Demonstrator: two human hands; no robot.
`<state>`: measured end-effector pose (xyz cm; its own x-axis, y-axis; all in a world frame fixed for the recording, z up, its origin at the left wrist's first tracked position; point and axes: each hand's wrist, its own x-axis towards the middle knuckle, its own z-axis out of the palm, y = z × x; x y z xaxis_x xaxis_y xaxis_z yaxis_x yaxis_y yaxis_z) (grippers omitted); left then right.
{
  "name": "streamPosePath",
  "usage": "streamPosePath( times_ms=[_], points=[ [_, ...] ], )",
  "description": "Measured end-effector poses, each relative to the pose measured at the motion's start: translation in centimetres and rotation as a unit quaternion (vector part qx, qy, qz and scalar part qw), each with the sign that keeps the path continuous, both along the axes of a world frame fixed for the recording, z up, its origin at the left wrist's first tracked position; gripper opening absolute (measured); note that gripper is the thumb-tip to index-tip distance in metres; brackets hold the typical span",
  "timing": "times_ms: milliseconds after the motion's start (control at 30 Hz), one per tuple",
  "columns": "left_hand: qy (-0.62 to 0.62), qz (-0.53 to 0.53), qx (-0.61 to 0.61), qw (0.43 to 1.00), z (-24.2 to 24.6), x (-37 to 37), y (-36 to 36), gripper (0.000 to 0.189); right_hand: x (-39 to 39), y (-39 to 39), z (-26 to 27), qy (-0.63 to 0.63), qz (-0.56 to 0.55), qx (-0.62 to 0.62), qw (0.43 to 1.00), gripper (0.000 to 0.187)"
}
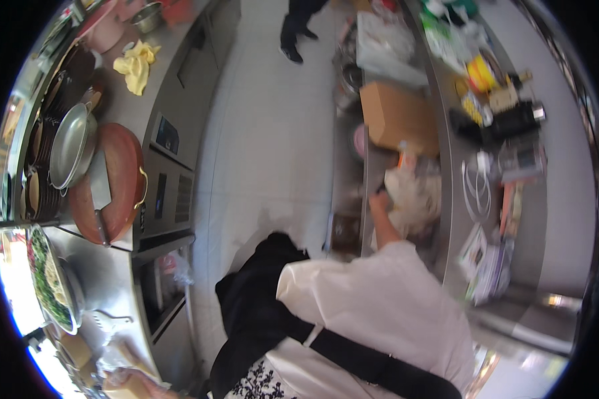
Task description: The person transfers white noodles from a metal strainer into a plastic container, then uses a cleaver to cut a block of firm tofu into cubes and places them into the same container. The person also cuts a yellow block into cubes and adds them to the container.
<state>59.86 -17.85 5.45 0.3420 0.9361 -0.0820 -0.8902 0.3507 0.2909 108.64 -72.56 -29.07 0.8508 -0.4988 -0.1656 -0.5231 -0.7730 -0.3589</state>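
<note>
At the lower left edge, my left hand (pixel 147 381) is at the steel counter, its fingers around a pale yellowish block (pixel 124 390). Clear plastic (pixel 115 355) lies just beyond it, and a white slotted turner (pixel 111 320) sits farther up the counter. My right arm, in a white sleeve, reaches into the steel shelving on the right. There my right hand (pixel 380 203) is curled by the shelf edge, next to a pale bag (pixel 413 192). Blur hides whether it grips the small dark thing at its fingers.
A cleaver (pixel 100 182) lies across a round reddish board (pixel 125 174) beside a metal pan (pixel 71 144). A platter of chopped greens (pixel 50 279) stands nearer. A cardboard box (pixel 399 117) is on the right shelf. Another person's legs (pixel 299 25) stand in the aisle ahead.
</note>
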Motion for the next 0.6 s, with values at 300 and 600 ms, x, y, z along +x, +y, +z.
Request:
streamPosePath(
  times_ms=[300,600],
  points=[
    [-0.009,0.115,0.026,0.993,2.6,0.8,0.8,0.068,6.3,-3.1,-4.5,0.132,-0.171,0.099,0.971,0.034],
    [-0.026,0.101,0.064,0.993,4.9,-0.5,2.0,0.066,5.1,-0.2,5.1,-0.068,-0.304,0.457,0.833,0.015]
  ],
)
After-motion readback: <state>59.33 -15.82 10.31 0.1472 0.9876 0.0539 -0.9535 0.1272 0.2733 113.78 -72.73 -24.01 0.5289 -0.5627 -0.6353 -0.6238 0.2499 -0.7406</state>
